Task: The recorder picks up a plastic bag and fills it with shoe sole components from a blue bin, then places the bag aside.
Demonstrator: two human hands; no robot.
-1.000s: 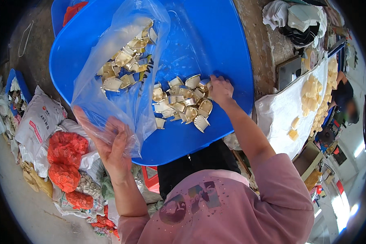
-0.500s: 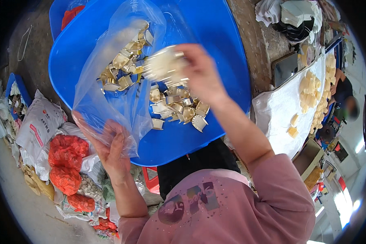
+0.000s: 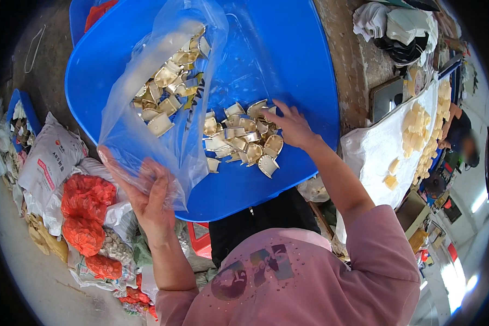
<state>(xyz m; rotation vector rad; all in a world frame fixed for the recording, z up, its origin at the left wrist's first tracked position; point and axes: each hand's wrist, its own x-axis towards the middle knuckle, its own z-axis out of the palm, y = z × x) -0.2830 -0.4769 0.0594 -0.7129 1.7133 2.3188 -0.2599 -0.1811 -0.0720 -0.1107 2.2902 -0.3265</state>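
Note:
My left hand point(image 3: 156, 195) grips the near edge of a clear plastic bag point(image 3: 127, 127), its fingers seen through the film and the bag's mouth held apart. Inside the bag lie several shiny gold-coloured curved pieces point(image 3: 168, 73), like small cuffs. Beside the bag, a loose pile of the same gold-coloured pieces point(image 3: 244, 138) rests in a big blue plastic tub point(image 3: 304, 60). At the pile's right edge, my right hand point(image 3: 296, 129) is open, fingers spread and reaching onto the pieces; its fingertips partly blend with the pile.
A white-covered table point(image 3: 364, 157) with many pale yellow pieces point(image 3: 415, 127) stands at the right. To the left are red plastic bags point(image 3: 87, 201) and a white sack point(image 3: 51, 163) on the floor. Another person point(image 3: 462, 136) is at the far right.
My right hand, blurred and carrying gold-coloured pieces by the bag's mouth, has let them go and moved right and down to the pile. My left hand keeps its hold on the bag.

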